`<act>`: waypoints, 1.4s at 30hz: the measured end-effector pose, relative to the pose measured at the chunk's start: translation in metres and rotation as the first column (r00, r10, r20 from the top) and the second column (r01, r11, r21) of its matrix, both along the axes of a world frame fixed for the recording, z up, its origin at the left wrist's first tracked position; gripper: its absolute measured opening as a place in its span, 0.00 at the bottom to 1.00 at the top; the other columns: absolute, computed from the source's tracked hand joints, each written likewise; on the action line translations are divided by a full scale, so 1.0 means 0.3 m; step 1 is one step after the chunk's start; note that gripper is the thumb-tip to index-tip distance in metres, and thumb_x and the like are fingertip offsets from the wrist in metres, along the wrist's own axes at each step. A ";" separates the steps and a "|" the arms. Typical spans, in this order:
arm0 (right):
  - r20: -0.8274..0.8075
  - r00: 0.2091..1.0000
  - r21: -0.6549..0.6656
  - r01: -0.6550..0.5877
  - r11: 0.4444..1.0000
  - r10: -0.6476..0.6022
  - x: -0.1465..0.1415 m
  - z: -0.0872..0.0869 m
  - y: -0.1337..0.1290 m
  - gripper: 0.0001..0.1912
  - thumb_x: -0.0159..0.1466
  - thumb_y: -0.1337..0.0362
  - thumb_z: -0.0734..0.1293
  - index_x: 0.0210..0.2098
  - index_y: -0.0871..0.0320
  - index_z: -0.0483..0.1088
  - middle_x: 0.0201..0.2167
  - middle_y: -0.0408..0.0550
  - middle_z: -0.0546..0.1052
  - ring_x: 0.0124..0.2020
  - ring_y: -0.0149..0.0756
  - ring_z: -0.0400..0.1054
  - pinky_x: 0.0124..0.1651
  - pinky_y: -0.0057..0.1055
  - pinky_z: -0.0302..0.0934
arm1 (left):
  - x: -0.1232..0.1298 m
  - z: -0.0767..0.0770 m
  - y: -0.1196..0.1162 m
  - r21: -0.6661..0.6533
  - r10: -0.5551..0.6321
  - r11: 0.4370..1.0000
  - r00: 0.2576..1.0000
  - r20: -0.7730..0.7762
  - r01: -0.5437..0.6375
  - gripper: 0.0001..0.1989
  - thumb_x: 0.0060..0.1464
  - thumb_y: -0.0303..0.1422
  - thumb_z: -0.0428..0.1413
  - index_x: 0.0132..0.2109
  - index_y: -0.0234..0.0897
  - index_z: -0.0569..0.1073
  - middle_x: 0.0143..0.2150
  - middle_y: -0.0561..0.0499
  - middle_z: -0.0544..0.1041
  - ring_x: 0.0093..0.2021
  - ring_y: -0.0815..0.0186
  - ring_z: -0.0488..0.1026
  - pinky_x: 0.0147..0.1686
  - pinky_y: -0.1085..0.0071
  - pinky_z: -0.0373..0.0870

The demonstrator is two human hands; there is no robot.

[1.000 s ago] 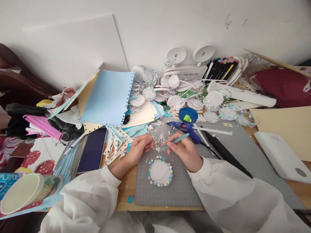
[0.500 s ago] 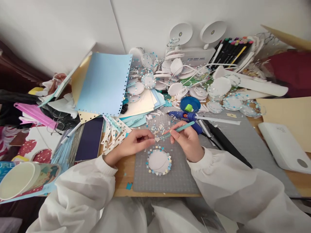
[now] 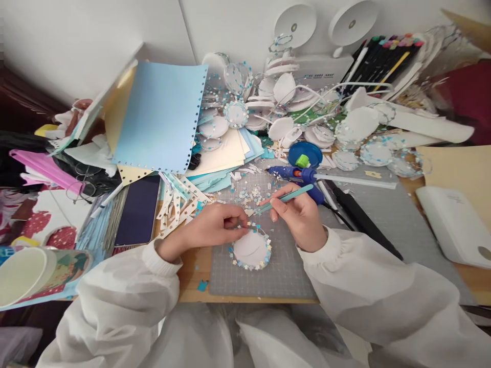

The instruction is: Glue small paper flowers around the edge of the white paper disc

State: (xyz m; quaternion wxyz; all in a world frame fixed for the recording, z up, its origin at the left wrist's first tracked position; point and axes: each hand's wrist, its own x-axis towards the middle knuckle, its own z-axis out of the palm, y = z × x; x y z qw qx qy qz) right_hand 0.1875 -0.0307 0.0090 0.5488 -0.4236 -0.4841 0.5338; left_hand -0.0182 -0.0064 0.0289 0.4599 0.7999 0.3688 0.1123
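Left hand (image 3: 218, 224) moved to rim of white disc (image 3: 252, 250).

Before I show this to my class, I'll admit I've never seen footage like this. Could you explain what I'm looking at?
There is no robot here: a person in white sleeves works with two bare hands. The view comes from a camera worn on the head, looking forward and down.

The right hand holds turquoise tweezers. The left hand is by the upper edge of a white disc ringed with small blue and cream stars; whether it pinches anything is too small to tell.

The disc lies on a grey gridded mat on a wooden table. Beyond the hands is a blue glue gun. To the left are a dark-screened phone and a light blue sheet with star-shaped holes along its edge.
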 end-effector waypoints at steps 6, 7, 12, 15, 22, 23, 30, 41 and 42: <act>-0.015 1.000 -0.008 -0.025 1.000 0.025 0.000 -0.003 -0.007 0.14 0.59 0.54 0.71 0.32 0.55 0.64 0.23 0.41 0.75 0.18 0.27 0.64 0.24 0.28 0.62 | -0.006 -0.018 0.009 -0.064 0.020 0.998 0.999 0.044 -0.017 0.05 0.53 0.30 0.55 0.35 0.32 0.74 0.20 0.61 0.54 0.21 0.75 0.51 0.23 0.78 0.50; -0.012 1.000 -0.013 -0.029 0.999 0.029 0.000 -0.001 -0.008 0.14 0.59 0.54 0.70 0.32 0.55 0.64 0.24 0.42 0.75 0.18 0.26 0.64 0.24 0.28 0.62 | -0.008 -0.019 0.009 -0.063 0.010 0.998 0.999 0.037 -0.008 0.05 0.53 0.30 0.55 0.35 0.33 0.74 0.20 0.61 0.54 0.21 0.75 0.52 0.23 0.78 0.50; -0.002 1.000 -0.023 -0.017 1.000 0.017 0.004 0.002 -0.012 0.12 0.60 0.56 0.70 0.32 0.55 0.65 0.27 0.44 0.77 0.18 0.26 0.64 0.24 0.29 0.62 | -0.012 -0.007 0.011 -0.051 -0.041 0.998 0.999 0.010 0.041 0.07 0.51 0.32 0.57 0.38 0.35 0.72 0.22 0.61 0.57 0.23 0.74 0.55 0.24 0.78 0.52; -0.026 1.000 -0.028 -0.010 1.000 0.009 0.005 -0.003 -0.011 0.11 0.61 0.57 0.70 0.32 0.55 0.65 0.26 0.43 0.76 0.18 0.26 0.63 0.24 0.28 0.62 | -0.014 -0.001 0.016 -0.052 -0.050 0.997 0.999 -0.005 0.049 0.10 0.48 0.32 0.60 0.39 0.35 0.71 0.23 0.61 0.59 0.24 0.74 0.57 0.25 0.78 0.53; -0.058 0.998 -0.047 -0.036 0.998 0.033 0.002 -0.008 -0.013 0.09 0.62 0.59 0.69 0.33 0.55 0.66 0.28 0.44 0.77 0.19 0.25 0.64 0.25 0.27 0.62 | -0.017 -0.021 0.017 0.013 -0.065 0.998 0.996 -0.058 0.065 0.07 0.49 0.29 0.58 0.38 0.35 0.74 0.21 0.61 0.61 0.22 0.75 0.58 0.25 0.78 0.52; -0.058 0.998 -0.047 -0.038 0.998 0.035 0.002 -0.007 -0.013 0.09 0.62 0.59 0.69 0.33 0.55 0.66 0.28 0.44 0.77 0.19 0.25 0.64 0.25 0.27 0.62 | -0.018 -0.024 0.016 0.020 -0.058 0.998 0.997 -0.060 0.059 0.06 0.50 0.29 0.57 0.38 0.35 0.75 0.20 0.60 0.61 0.21 0.75 0.58 0.25 0.78 0.52; -0.009 1.000 -0.015 -0.013 1.000 0.013 0.000 -0.010 -0.016 0.08 0.63 0.59 0.68 0.33 0.55 0.65 0.28 0.45 0.77 0.19 0.26 0.64 0.24 0.28 0.62 | -0.030 -0.029 0.029 -0.040 -0.085 0.996 0.996 0.032 0.086 0.09 0.51 0.34 0.59 0.38 0.33 0.75 0.21 0.59 0.61 0.21 0.74 0.57 0.24 0.77 0.53; 0.203 0.958 0.292 0.139 0.946 -0.203 -0.013 -0.051 -0.023 0.03 0.64 0.65 0.66 0.37 0.54 0.66 0.37 0.48 0.77 0.24 0.29 0.70 0.28 0.30 0.68 | -0.041 -0.020 0.059 -0.282 0.099 0.959 0.972 0.213 -0.036 0.21 0.62 0.44 0.48 0.44 0.30 0.75 0.21 0.57 0.61 0.22 0.72 0.56 0.23 0.75 0.52; 0.219 0.947 0.317 0.160 0.935 -0.236 -0.011 -0.059 -0.022 0.04 0.64 0.65 0.66 0.38 0.54 0.66 0.37 0.49 0.77 0.27 0.31 0.72 0.30 0.31 0.69 | -0.040 -0.022 0.063 -0.320 0.153 0.945 0.960 0.236 -0.072 0.23 0.64 0.45 0.44 0.43 0.30 0.75 0.21 0.57 0.60 0.22 0.72 0.55 0.23 0.74 0.52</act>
